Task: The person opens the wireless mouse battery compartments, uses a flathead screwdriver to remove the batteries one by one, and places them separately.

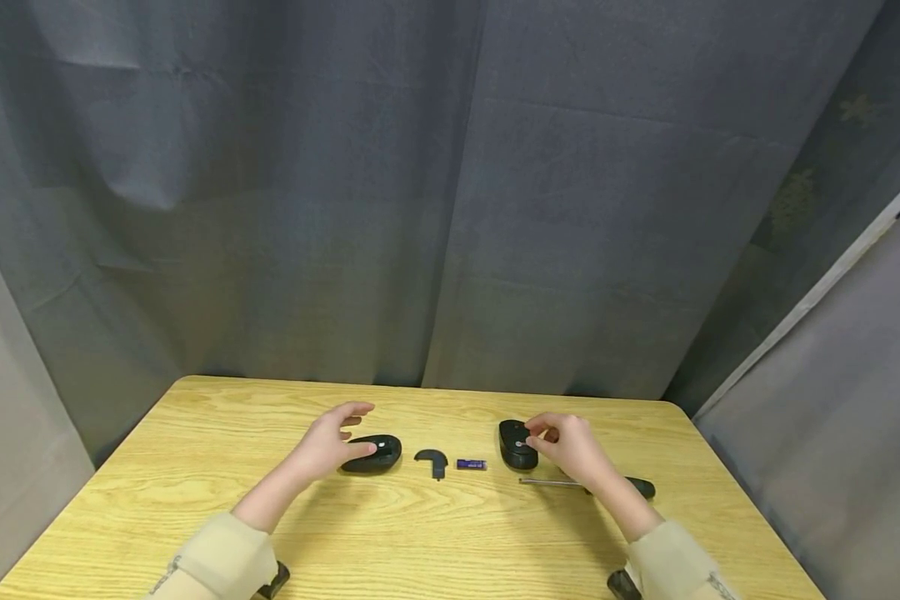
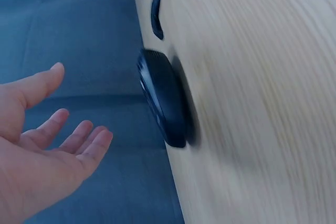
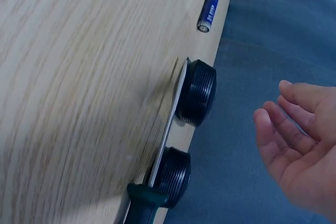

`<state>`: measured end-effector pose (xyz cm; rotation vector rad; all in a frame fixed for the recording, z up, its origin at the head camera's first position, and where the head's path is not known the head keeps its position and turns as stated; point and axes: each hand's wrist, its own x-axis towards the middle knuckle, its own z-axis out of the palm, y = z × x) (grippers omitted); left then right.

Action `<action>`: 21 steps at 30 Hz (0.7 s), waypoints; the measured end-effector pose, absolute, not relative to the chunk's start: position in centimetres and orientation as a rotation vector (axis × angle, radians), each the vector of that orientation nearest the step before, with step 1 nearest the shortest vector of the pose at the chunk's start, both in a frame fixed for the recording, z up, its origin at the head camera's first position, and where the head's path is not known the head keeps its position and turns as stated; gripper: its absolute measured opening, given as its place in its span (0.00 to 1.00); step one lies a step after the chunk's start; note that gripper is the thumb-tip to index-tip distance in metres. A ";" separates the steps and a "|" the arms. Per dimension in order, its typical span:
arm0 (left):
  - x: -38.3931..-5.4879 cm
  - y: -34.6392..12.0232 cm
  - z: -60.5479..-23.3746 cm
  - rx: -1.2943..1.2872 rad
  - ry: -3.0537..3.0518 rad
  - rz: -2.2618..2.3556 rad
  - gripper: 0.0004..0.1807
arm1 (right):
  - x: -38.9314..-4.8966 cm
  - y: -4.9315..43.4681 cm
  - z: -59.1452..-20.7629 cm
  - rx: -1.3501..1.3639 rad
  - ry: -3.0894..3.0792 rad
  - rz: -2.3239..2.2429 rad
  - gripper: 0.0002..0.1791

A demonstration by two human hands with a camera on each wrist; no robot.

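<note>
My left hand (image 1: 330, 442) hovers at a black computer mouse (image 1: 372, 454), thumb and fingers spread. In the left wrist view a gap separates the hand from the mouse (image 2: 164, 98). On the other side, my right hand (image 1: 570, 446) is over the table beside a second black mouse (image 1: 517, 446), its fingers loosely bent and nothing visible between them. The right wrist view shows that mouse's ridged end (image 3: 197, 93) and another black ridged object (image 3: 174, 177); the latter is hidden behind the hand in the head view.
Between the mice lie a dark curved cover with a tab (image 1: 432, 460) and a blue battery (image 1: 471, 464). A screwdriver (image 1: 640, 487) lies under the right forearm, its shaft pointing left. Grey curtains (image 1: 450, 208) hang behind the wooden table (image 1: 390, 542).
</note>
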<state>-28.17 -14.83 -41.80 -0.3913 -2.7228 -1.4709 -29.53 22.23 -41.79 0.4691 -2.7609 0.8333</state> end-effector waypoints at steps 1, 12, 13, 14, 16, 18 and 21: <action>-28.1 -14.6 -41.7 -0.385 -2.710 -1.488 0.32 | -29.5 22.4 -41.7 0.466 -2.753 0.842 0.10; -27.4 -11.1 -40.7 -0.345 -2.502 -1.795 0.32 | -29.3 23.5 -42.1 0.411 -2.674 0.938 0.14; -27.4 -10.8 -40.7 -0.346 -2.486 -1.811 0.32 | -29.3 23.5 -42.1 0.399 -2.669 0.946 0.15; -27.4 -10.5 -40.7 -0.351 -2.467 -1.830 0.32 | -29.3 23.5 -42.2 0.388 -2.664 0.956 0.15; -27.4 -9.9 -40.7 -0.363 -2.436 -1.860 0.32 | -29.2 23.6 -42.2 0.365 -2.656 0.977 0.17; -27.4 -9.2 -40.8 -0.380 -2.414 -1.886 0.31 | -29.3 23.6 -42.4 0.343 -2.648 0.995 0.17; -27.5 -8.2 -41.1 -0.404 -2.381 -1.933 0.31 | -29.4 23.6 -42.6 0.315 -2.637 1.039 0.19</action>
